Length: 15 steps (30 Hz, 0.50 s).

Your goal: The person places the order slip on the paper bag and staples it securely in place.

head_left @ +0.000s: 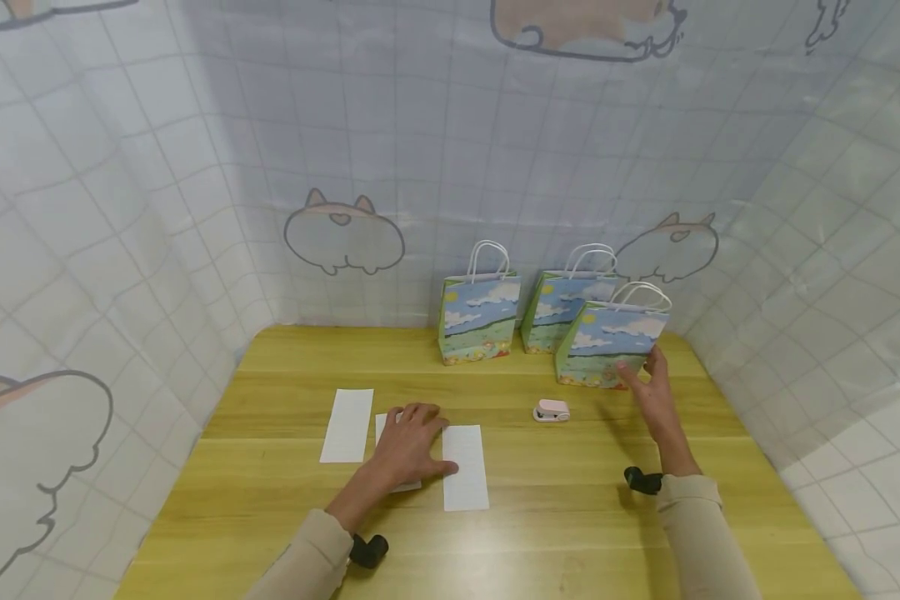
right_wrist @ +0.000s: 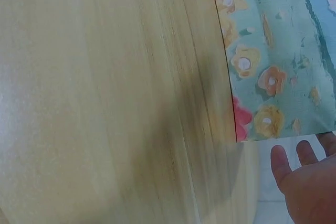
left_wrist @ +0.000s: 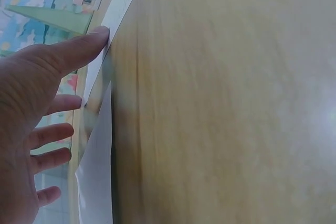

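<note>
My left hand [head_left: 408,446] is spread low over the middle white paper slip [head_left: 408,486], hiding much of it. Its thumb reaches the left edge of the right-hand paper slip [head_left: 467,468]; in the left wrist view the thumb overlaps that slip [left_wrist: 118,9]. A third paper slip [head_left: 347,425] lies farther left. With the thumb on its front and fingers at its right edge, my right hand [head_left: 654,396] pinches the nearest paper gift bag [head_left: 613,343]. In the right wrist view the flower-printed bag [right_wrist: 278,61] shows above the fingers [right_wrist: 281,163]; the thumb is out of frame.
Two matching gift bags, one at centre [head_left: 480,317] and one farther right [head_left: 562,304], stand upright along the back of the wooden table [head_left: 555,517]. A small pink stapler [head_left: 551,410] lies between the slips and the nearest bag. Patterned sheeting [head_left: 450,167] surrounds the table's back and sides.
</note>
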Each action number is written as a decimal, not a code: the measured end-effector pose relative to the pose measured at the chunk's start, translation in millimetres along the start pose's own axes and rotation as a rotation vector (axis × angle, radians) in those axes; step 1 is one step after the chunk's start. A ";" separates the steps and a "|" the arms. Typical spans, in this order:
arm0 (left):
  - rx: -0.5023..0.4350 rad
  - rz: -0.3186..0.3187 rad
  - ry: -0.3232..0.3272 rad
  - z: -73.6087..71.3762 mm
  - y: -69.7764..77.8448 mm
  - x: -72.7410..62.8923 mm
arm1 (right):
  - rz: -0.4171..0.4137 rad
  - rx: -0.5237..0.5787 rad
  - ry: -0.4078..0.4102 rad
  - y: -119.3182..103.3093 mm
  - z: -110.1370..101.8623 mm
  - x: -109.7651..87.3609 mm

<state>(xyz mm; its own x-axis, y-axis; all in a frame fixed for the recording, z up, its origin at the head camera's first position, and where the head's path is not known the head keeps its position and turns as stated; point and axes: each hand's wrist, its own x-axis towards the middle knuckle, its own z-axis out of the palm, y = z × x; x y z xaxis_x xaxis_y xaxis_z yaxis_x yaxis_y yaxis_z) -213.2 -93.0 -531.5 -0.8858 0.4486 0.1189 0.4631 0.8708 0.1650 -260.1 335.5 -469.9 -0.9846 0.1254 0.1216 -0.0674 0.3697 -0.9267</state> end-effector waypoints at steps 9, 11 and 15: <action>0.002 -0.009 0.007 2.1 0.7 1.1 | -0.011 -0.020 0.036 30.8 -2.4 10.5; -0.001 -0.006 0.014 2.1 1.3 1.2 | -0.009 -0.009 0.046 32.0 -2.3 9.8; -0.004 -0.001 0.022 2.1 2.6 1.1 | -0.003 0.026 0.064 25.5 -2.2 6.2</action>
<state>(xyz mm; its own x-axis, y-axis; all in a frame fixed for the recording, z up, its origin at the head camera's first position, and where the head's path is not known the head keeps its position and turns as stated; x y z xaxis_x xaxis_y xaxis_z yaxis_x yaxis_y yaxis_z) -213.0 -89.8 -533.0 -0.8855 0.4429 0.1407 0.4622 0.8705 0.1692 -267.5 347.8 -492.0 -0.9722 0.1829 0.1459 -0.0752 0.3463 -0.9351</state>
